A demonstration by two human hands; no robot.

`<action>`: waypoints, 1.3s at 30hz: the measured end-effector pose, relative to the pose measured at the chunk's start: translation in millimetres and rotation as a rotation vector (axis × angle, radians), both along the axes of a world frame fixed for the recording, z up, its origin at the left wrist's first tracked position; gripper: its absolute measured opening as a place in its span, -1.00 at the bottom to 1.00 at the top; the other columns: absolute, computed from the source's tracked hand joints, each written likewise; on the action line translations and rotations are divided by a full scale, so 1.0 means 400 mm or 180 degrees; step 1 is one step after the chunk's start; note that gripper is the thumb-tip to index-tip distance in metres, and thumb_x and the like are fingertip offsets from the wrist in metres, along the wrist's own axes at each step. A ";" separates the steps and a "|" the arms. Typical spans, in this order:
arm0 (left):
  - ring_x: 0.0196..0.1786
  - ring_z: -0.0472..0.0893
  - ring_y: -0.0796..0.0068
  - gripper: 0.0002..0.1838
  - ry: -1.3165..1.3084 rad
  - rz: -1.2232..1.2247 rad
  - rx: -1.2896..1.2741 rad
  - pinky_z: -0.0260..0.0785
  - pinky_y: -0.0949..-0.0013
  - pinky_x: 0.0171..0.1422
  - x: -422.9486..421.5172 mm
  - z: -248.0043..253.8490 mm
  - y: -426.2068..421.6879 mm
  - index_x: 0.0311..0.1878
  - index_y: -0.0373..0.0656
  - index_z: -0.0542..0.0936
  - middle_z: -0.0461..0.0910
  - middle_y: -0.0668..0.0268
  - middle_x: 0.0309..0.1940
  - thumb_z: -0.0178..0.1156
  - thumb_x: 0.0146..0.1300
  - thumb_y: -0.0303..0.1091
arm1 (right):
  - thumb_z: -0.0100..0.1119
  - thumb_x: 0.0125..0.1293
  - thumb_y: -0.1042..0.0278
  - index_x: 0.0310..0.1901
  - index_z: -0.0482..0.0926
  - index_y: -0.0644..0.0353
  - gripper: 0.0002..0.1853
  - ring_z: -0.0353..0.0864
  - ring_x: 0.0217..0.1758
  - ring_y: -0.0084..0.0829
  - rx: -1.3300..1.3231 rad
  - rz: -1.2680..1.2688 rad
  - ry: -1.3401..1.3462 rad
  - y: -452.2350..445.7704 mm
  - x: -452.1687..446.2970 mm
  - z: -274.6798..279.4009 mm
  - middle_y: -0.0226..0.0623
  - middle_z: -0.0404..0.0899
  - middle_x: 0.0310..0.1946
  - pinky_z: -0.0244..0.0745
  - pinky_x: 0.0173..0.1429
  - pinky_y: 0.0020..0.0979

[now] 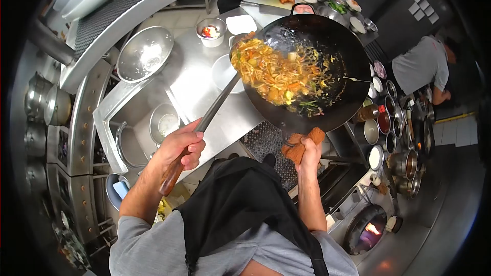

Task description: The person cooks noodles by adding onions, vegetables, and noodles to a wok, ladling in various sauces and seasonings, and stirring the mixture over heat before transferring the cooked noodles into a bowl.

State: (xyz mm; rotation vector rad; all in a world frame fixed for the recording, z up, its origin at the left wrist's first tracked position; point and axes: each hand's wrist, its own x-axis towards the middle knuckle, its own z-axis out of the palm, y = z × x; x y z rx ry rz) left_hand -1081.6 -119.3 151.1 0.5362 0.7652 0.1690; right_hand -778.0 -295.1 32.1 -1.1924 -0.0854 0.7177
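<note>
My left hand is closed around the wooden end of a wok ladle. Its metal shaft rises to the left side of a big black wok, where food hides its head. Stir-fried noodles with bits of vegetable lie heaped toward the wok's left rim, and smaller scraps stick to the middle. My right hand grips a folded orange-brown cloth at the wok's near edge; the handle beneath is mostly covered. The wok is held up and tilted over the counter's right part. Beneath its left rim, a pale round container partly shows.
A steel counter bears a large metal bowl and a small bowl with red bits. A sink is at left. Flames burn in a stove ring at lower right. Co-workers stand right and at the back.
</note>
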 end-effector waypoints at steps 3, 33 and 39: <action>-0.74 0.27 0.67 -0.40 0.0037 0.0136 0.0043 0.14 0.49 -0.67 -0.017 -0.021 0.021 0.56 0.06 0.17 0.28 0.49 -0.58 -0.01 0.49 -0.38 | -0.04 0.12 0.68 0.15 0.40 0.33 -0.52 0.61 -0.05 -0.33 0.0032 -0.0065 -0.0138 0.051 0.001 0.009 -0.23 0.53 -0.06 0.59 0.04 -0.26; -0.41 0.57 -0.23 -0.27 0.2642 -0.1081 0.5163 0.44 -0.05 -0.18 0.059 -0.165 0.209 0.51 0.12 0.34 0.59 -0.12 -0.46 0.24 0.24 -0.44 | -0.02 0.14 0.71 0.05 0.40 0.31 -0.61 0.65 -0.30 -0.32 0.0291 0.0261 -0.0700 0.153 0.107 -0.020 -0.20 0.56 -0.20 0.64 -0.23 -0.26; -0.42 0.59 -0.18 -0.25 0.2701 -0.1443 0.5354 0.45 -0.07 -0.21 -0.034 -0.152 0.183 0.52 0.17 0.33 0.58 -0.07 -0.54 0.24 0.22 -0.40 | 0.00 0.14 0.71 0.06 0.39 0.31 -0.60 0.64 -0.38 -0.31 0.0470 0.0366 -0.0736 0.208 0.113 -0.037 -0.19 0.56 -0.22 0.62 -0.28 -0.25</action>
